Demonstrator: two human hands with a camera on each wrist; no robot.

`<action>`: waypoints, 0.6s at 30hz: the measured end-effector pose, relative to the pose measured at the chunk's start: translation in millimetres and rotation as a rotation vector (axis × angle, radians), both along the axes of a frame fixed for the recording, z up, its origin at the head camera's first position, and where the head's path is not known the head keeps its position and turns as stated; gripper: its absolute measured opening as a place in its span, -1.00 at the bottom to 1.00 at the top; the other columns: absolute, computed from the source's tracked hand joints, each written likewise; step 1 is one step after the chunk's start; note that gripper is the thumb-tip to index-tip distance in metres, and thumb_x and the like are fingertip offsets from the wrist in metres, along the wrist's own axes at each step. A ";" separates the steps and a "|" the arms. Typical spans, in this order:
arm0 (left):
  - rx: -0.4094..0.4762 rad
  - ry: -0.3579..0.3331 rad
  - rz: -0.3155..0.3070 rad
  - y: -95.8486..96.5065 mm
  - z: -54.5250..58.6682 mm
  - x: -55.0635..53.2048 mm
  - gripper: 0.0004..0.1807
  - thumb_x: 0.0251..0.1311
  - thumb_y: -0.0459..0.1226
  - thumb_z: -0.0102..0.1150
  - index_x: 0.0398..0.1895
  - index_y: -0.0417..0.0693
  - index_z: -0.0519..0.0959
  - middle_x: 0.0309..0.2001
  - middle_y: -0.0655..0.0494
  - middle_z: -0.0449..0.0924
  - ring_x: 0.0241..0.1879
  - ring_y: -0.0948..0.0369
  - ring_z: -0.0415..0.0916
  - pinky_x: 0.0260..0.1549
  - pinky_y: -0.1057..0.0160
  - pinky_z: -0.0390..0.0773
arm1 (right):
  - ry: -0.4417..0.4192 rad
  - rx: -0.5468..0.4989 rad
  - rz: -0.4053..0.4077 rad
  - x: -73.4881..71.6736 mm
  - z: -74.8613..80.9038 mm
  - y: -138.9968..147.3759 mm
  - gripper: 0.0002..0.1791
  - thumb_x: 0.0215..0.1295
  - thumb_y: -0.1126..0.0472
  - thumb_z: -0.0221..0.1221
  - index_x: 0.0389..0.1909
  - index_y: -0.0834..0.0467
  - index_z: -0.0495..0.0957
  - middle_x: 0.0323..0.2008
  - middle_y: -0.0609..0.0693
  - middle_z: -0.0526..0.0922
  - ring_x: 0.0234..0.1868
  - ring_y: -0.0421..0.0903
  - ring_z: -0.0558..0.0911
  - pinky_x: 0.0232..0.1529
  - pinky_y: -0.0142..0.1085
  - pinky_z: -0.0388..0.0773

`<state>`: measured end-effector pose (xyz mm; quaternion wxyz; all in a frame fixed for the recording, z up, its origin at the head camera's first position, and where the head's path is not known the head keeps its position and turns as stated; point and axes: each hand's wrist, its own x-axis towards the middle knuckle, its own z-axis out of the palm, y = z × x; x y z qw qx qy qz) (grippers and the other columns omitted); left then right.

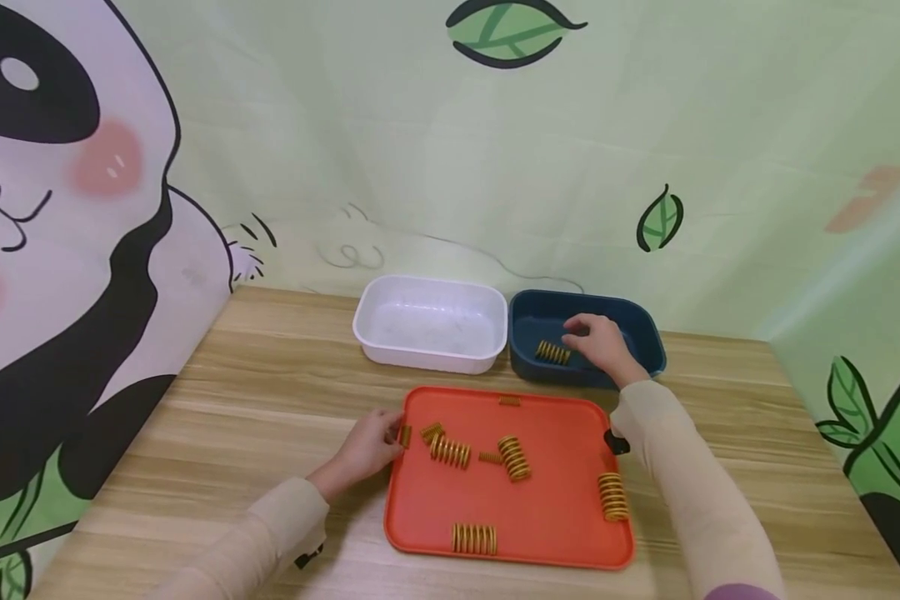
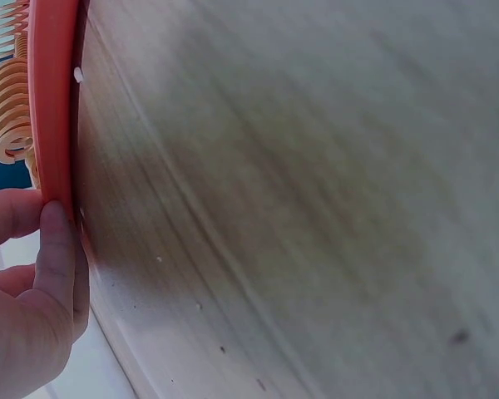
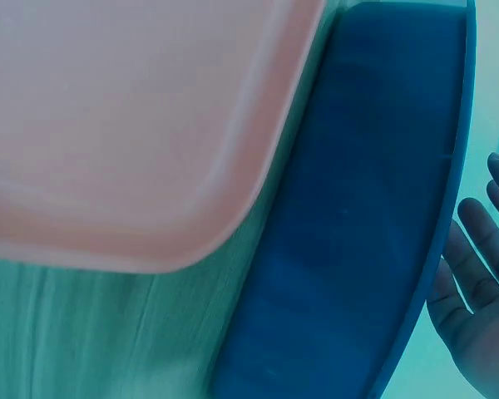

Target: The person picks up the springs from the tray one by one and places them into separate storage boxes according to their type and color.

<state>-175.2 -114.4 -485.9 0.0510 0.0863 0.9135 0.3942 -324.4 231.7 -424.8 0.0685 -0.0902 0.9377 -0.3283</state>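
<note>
At the red tray's (image 1: pixel 547 525) left edge, my left hand (image 1: pixel 367 446) pinches the rim between thumb and fingers. My right hand (image 1: pixel 598 340) hovers over the navy bin (image 1: pixel 525 367), its fingers loosely bent and holding nothing. A large brass-coloured coil spring (image 1: pixel 552 352) lies inside that bin, just left of the hand. On the tray are several more large springs, including one coil spring (image 1: pixel 450 451) near my left hand and another (image 1: pixel 513 458) in the middle. Small thin springs lie among them, one (image 1: pixel 406 436) right by my left fingertips.
A white bin (image 1: pixel 431 360) stands beside the navy one, behind the tray. Large springs rest along the tray's right edge (image 1: pixel 612 497) and front edge (image 1: pixel 474 538). The wooden table (image 1: pixel 292 375) meets a printed wall cloth (image 1: pixel 390 167) at the back.
</note>
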 end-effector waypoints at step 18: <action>-0.003 0.003 -0.003 0.5 -0.1 -0.7 -0.46 -0.20 -0.56 0.17 0.01 -0.42 0.42 -0.22 -0.20 0.42 -0.41 0.17 0.46 -0.45 0.30 0.51 | 0.015 -0.012 0.042 12.8 9.5 -3.9 -0.62 0.17 0.18 0.09 -0.01 0.25 0.45 -0.04 0.18 0.50 -0.08 0.08 0.46 -0.07 -0.08 0.46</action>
